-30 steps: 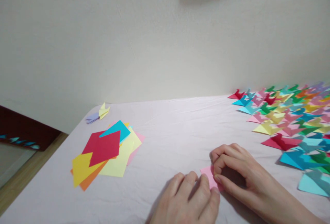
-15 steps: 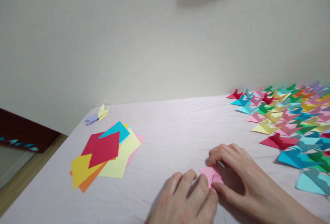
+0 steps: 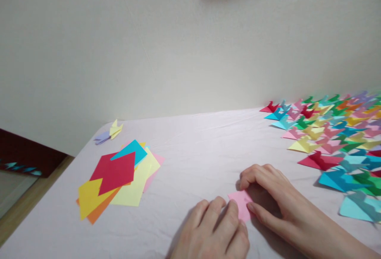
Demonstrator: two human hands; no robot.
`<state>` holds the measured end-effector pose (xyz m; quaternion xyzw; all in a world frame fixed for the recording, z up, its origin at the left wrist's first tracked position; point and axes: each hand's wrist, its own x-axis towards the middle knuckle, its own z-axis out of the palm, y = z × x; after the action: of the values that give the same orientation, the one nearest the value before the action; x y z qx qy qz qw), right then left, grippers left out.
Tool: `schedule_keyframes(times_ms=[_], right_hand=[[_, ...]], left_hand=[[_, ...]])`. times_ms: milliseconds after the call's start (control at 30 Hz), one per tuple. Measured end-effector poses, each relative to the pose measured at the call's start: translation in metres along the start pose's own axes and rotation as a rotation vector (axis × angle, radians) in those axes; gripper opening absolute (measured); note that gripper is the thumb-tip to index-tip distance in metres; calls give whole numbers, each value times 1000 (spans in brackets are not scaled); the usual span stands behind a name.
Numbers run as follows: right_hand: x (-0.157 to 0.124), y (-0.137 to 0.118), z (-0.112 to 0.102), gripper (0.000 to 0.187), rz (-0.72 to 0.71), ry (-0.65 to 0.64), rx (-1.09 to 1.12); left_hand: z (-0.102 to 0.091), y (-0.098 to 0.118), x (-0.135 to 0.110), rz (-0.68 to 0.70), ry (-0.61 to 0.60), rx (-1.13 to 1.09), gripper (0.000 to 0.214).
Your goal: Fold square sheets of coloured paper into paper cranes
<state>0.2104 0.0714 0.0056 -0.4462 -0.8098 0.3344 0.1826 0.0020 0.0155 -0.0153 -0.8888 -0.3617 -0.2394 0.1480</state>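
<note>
A small piece of pink origami paper (image 3: 240,202) lies on the pale cloth-covered table between my two hands. My left hand (image 3: 212,229) rests palm down with curled fingers, its fingertips pressing the paper's left and near edges. From the other side, my right hand (image 3: 272,201) pinches it, thumb on top and bent forefinger at the far edge. Part of the paper is hidden under the fingers, so its full folded shape does not show.
Loose square sheets (image 3: 117,171) in red, yellow, blue and other colours overlap on the left. Behind them lie a folded yellow piece (image 3: 116,130) and a folded lilac piece (image 3: 102,137). Several rows of folded paper birds (image 3: 321,160) fill the right side. A wall (image 3: 178,52) rises behind.
The small flap that stood up on the pink paper now lies flat, with my right thumb on it. The hands stay almost in place while the view has shifted slightly.
</note>
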Motion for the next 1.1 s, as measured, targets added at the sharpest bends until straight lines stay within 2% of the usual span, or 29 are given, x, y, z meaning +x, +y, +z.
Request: schedule_keyframes(times_ms=[433, 567, 667, 900, 1100], right_hand=[[0, 3, 1, 19, 51, -8, 93], [-2, -1, 6, 34, 48, 12, -50], [-2, -3, 8, 36, 33, 25, -77], [0, 5, 4, 29, 23, 31, 52], [-4, 10, 1, 20, -2, 159, 166]], left_hand=[[0, 1, -3, -15, 14, -6, 12], [1, 2, -4, -7, 8, 12, 14], [2, 3, -3, -12, 19, 10, 13], [1, 2, 0, -40, 72, -38, 14], [7, 7, -6, -52, 16, -44, 16]])
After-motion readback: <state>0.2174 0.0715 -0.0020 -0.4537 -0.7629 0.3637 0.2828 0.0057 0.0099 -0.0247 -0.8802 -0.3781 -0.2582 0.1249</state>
